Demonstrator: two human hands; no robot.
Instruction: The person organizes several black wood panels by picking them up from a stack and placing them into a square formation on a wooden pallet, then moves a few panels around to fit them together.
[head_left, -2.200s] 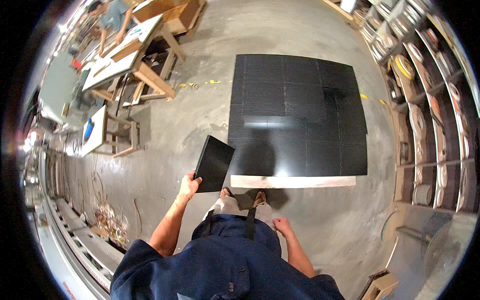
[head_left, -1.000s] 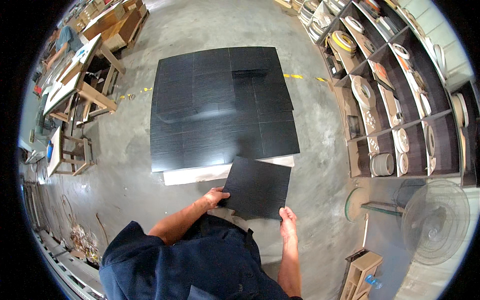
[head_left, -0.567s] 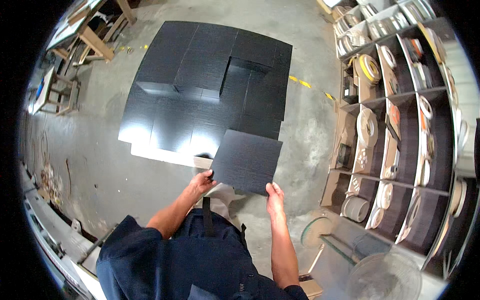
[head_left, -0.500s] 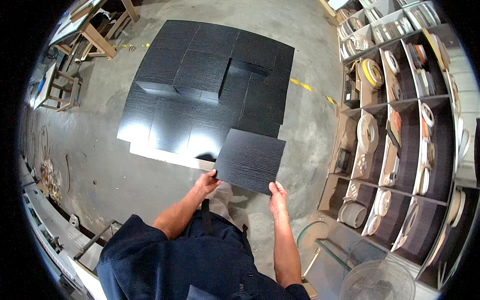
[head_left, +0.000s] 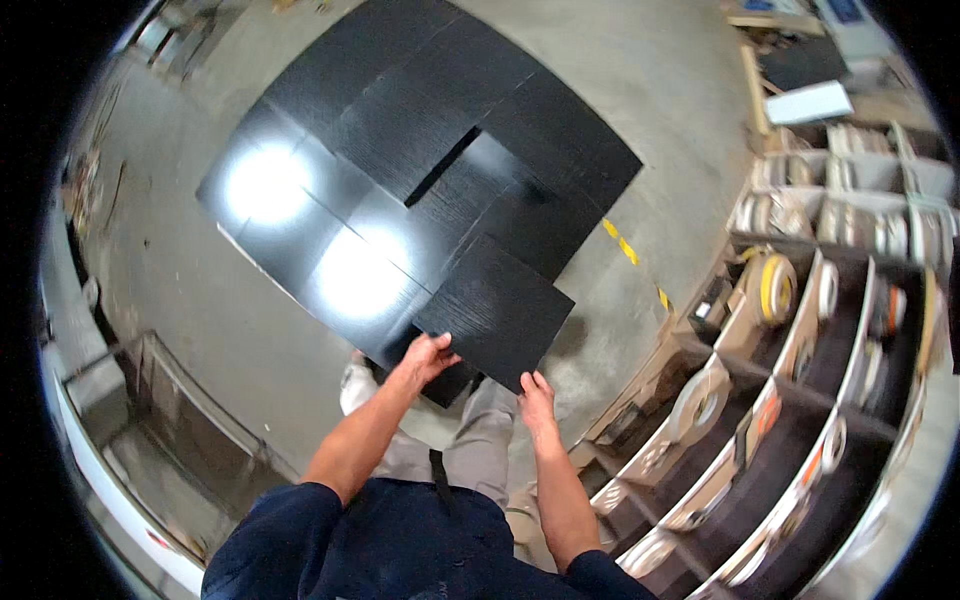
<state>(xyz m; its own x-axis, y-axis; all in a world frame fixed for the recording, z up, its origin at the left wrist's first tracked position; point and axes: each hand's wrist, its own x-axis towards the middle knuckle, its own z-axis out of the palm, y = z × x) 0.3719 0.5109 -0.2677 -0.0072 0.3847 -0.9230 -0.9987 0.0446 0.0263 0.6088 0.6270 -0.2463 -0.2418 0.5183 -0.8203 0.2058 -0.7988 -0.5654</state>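
Observation:
A square black panel [head_left: 497, 315] with a wood-grain face is held out flat between my two hands. My left hand [head_left: 428, 358] grips its near left edge, thumb on top. At the near right corner, my right hand [head_left: 536, 397] pinches the edge. The far side of the panel overlaps, in view, the wide low stacks of matching black panels [head_left: 400, 100] in front of me; whether it touches them I cannot tell. The stacks stand at uneven heights, with a lower stretch near the middle. Bright glare covers the near left panels. Another dark piece [head_left: 440, 385] shows below my left hand, near my legs.
Open shelving [head_left: 740, 345] with rolls of edge banding, one of them a yellow roll [head_left: 777, 287], runs along the right. Yellow-black tape [head_left: 621, 242] marks the concrete floor [head_left: 640, 130]. A metal frame [head_left: 165, 420] stands at the lower left.
My view has turned, so the stacks and shelving appear rotated. The held panel now overlaps more of the near right stack. Both hands still hold it, the left one slightly farther in along its edge.

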